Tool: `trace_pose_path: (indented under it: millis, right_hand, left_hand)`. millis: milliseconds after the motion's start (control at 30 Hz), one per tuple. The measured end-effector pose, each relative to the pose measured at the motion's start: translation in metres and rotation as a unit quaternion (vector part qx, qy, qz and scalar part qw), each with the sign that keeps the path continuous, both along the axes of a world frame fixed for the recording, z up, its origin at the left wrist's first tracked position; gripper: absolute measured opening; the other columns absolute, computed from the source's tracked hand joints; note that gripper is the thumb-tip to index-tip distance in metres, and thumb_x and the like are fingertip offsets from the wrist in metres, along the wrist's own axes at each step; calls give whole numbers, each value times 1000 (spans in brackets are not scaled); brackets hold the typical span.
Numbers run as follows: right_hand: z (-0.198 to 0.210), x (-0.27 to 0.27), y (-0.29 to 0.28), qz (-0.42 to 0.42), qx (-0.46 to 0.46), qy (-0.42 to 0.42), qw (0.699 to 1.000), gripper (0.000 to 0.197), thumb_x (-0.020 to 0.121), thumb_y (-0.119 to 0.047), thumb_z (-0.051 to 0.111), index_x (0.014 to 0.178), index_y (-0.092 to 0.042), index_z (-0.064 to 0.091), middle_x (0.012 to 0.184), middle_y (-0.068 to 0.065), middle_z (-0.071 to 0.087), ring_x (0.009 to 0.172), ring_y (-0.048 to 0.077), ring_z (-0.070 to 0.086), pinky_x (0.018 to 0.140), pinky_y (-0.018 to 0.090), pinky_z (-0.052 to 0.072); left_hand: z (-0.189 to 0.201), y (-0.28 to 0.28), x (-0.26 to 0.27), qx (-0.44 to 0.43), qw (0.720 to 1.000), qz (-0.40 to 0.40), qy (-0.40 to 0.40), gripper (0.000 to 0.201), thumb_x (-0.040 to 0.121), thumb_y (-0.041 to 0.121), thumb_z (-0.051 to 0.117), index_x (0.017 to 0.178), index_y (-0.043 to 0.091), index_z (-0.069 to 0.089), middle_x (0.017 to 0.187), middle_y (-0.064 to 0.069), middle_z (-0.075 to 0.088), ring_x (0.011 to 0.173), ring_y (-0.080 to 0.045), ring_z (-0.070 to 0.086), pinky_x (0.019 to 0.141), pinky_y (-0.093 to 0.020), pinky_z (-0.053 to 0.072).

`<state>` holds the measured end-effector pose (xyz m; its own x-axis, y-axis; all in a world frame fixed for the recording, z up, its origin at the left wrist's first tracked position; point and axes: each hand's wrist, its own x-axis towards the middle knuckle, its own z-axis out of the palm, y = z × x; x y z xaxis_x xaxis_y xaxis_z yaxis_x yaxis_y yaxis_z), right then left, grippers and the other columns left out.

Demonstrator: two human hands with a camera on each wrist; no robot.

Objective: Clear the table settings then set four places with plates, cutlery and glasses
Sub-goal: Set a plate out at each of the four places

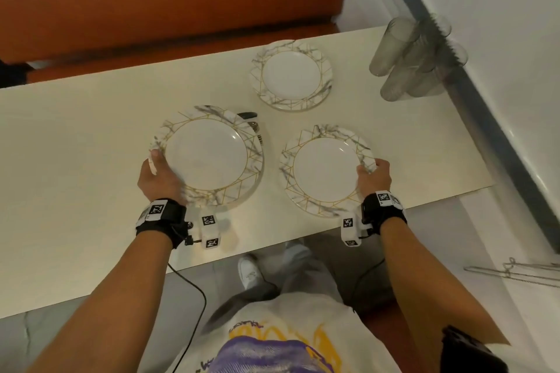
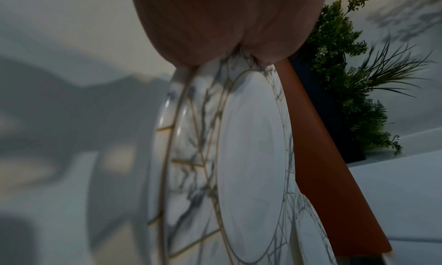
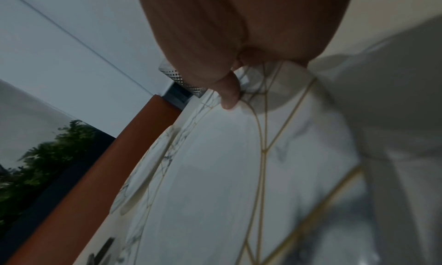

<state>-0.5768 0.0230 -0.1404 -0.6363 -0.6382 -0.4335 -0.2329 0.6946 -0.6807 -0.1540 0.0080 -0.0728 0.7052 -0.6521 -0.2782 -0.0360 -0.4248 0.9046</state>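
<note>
On the pale cream surface (image 1: 91, 142), the left hand (image 1: 157, 175) grips the near-left rim of a round white plate with grey marbling and gold lines (image 1: 209, 157), thumb on top and fingers curled beneath; the left wrist view shows that rim wedged into the palm. This plate appears lifted clear of the surface, judging by the shadow under its right edge, and it partly covers dark-handled cutlery (image 1: 253, 124) lying just behind it, too hidden to identify piece by piece. The right hand (image 1: 374, 174) pinches the right rim of a second matching marbled plate (image 1: 325, 171), thumb tip pressed on the patterned border as the right wrist view confirms; whether this plate rests on the surface or is just raised cannot be told. Each hand taking an outer edge suggests the two plates are being carried or positioned as a pair, one per place. Beyond them a stack of matching marbled plates (image 1: 291, 76) sits apart on the surface, likely the supply. At far right, a cluster of clear tumblers (image 1: 415, 60) stands against the wall, not yet distributed
</note>
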Motion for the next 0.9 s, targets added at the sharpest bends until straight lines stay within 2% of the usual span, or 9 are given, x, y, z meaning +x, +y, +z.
trace_pose_path:
  millis: [67, 133, 300, 367, 433, 500, 733, 833, 900]
  right_hand:
    - [-3, 3, 7, -3, 4, 11, 1000, 45, 98, -20, 61, 138, -10, 43, 123, 16, 62, 103, 33, 63, 82, 34, 49]
    - [-4, 4, 14, 8, 6, 32, 999, 46, 95, -20, 65, 136, -7, 47, 122, 16, 62, 103, 33, 62, 80, 33, 47]
    - [-10, 3, 22, 21, 14, 90, 996, 50, 87, -20, 74, 130, -2, 56, 128, 20, 56, 115, 37, 58, 96, 43, 50]
    - [-10, 1, 22, 18, 13, 92, 996, 50, 85, -21, 76, 128, -3, 58, 125, 20, 59, 114, 38, 60, 96, 45, 52]
    - [-11, -1, 21, 15, 13, 91, 996, 51, 83, -22, 78, 127, -4, 58, 123, 19, 62, 114, 38, 61, 96, 45, 52]
    - [-12, -1, 20, 7, 9, 88, 996, 52, 83, -21, 78, 127, -4, 58, 123, 19, 63, 114, 37, 61, 96, 44, 53]
    - [-8, -1, 18, 7, 16, 90, 996, 51, 85, -18, 77, 129, -2, 57, 127, 21, 61, 117, 37, 60, 94, 40, 49]
    - [-8, -1, 17, 14, 23, 93, 995, 51, 87, -19, 75, 131, -2, 56, 126, 21, 61, 117, 37, 60, 94, 38, 49]
    - [-7, -1, 15, 17, 25, 89, 996, 51, 88, -20, 75, 131, -2, 55, 126, 21, 62, 117, 38, 60, 94, 41, 51]
  left_hand:
    - [-3, 8, 5, -3, 1000, 1, 0, 49, 108, 47, 46, 126, 8, 70, 118, -11, 72, 101, -19, 64, 75, -15, 43]
    - [-4, 14, 8, -4, 1000, 7, 17, 50, 107, 48, 48, 126, 8, 71, 119, -13, 73, 104, -21, 66, 81, -20, 48]
    - [-1, 22, 9, -14, 999, 11, 43, 57, 106, 50, 50, 130, 1, 67, 127, -22, 70, 119, -33, 64, 92, -29, 51]
    - [4, 23, 9, -17, 998, 14, 52, 61, 104, 53, 51, 132, 1, 66, 129, -21, 69, 121, -32, 63, 98, -30, 51]
    - [5, 23, 10, -10, 998, 16, 54, 72, 95, 66, 52, 133, 6, 66, 130, -15, 70, 123, -30, 64, 107, -41, 51]
    - [-6, 21, 16, -6, 998, 21, 58, 79, 88, 74, 54, 133, 10, 67, 127, -10, 72, 120, -27, 67, 106, -47, 54]
    - [-2, 18, 6, -14, 996, -1, 84, 48, 104, 51, 53, 128, 12, 68, 115, 2, 70, 112, -22, 69, 92, -31, 55]
    - [-4, 16, 7, -9, 996, -4, 89, 40, 104, 51, 53, 120, 17, 68, 108, 7, 71, 113, -21, 68, 99, -35, 55]
    - [-3, 16, 9, -14, 996, -6, 87, 49, 102, 55, 54, 125, 14, 68, 116, 1, 73, 118, -24, 67, 102, -39, 55]
